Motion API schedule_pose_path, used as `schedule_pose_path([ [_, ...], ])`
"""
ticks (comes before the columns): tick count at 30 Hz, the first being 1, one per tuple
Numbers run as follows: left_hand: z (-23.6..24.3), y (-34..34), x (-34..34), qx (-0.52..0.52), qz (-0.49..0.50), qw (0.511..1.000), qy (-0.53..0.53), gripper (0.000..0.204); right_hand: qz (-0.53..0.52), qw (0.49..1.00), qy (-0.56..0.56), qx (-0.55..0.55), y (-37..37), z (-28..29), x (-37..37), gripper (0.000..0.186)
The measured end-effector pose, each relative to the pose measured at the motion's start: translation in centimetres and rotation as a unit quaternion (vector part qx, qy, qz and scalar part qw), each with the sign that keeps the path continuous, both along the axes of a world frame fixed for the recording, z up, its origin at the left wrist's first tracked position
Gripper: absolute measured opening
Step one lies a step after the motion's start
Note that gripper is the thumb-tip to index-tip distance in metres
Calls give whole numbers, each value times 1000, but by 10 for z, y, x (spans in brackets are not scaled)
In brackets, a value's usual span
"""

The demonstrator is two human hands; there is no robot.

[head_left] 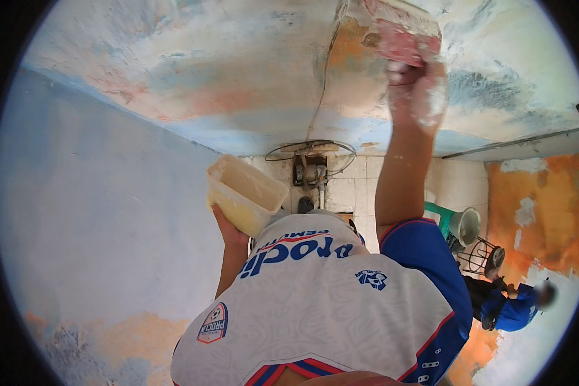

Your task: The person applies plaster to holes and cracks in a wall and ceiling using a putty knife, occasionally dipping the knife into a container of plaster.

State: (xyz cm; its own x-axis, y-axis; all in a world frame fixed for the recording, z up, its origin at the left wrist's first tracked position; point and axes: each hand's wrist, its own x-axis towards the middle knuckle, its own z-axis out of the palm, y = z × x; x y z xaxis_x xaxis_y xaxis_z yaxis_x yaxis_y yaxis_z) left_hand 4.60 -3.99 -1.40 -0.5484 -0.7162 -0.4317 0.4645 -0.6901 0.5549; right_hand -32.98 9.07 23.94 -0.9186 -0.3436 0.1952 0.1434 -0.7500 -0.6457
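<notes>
My right hand [421, 93], smeared with white filler, is raised high with its fingers wrapped round a wide red putty spreader [399, 33]. The spreader is coated in white filler and lies against or very close to the patchy wall [251, 71]; motion blurs it a little. Low on the left, my left hand [229, 226] grips an open, cream rectangular plastic tub [254, 207] from its side and underneath. Pale residue covers the tub's inner walls, and its bottom is partly hidden. A thin cable or crack [325, 80] runs down the wall, left of the spreader.
Below the wall, a small water pump [310, 174] with a pipe and a looped black hose [283, 149] sits on the tiled floor. To the right stand a grey bucket [468, 226], a green object [436, 213] and a black wire frame [482, 257]. Another person [514, 310] in blue is beyond.
</notes>
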Motion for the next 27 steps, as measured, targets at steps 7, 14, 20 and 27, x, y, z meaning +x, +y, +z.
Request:
schedule_pose_path([
  [7,-2,-1,-6,19,10,1000,-8,64,-37,985,-67,156,1,-164,-1,21],
  [14,7,-10,-17,13,5,1000,-28,65,-2,983,-160,90,-52,-276,-41,21],
  [20,-3,-13,-18,-7,-27,999,21,66,-65,991,-118,5,-57,-66,-21,18],
  [27,6,-13,-25,12,2,1000,-9,65,7,998,-65,23,-1,-40,15,19],
])
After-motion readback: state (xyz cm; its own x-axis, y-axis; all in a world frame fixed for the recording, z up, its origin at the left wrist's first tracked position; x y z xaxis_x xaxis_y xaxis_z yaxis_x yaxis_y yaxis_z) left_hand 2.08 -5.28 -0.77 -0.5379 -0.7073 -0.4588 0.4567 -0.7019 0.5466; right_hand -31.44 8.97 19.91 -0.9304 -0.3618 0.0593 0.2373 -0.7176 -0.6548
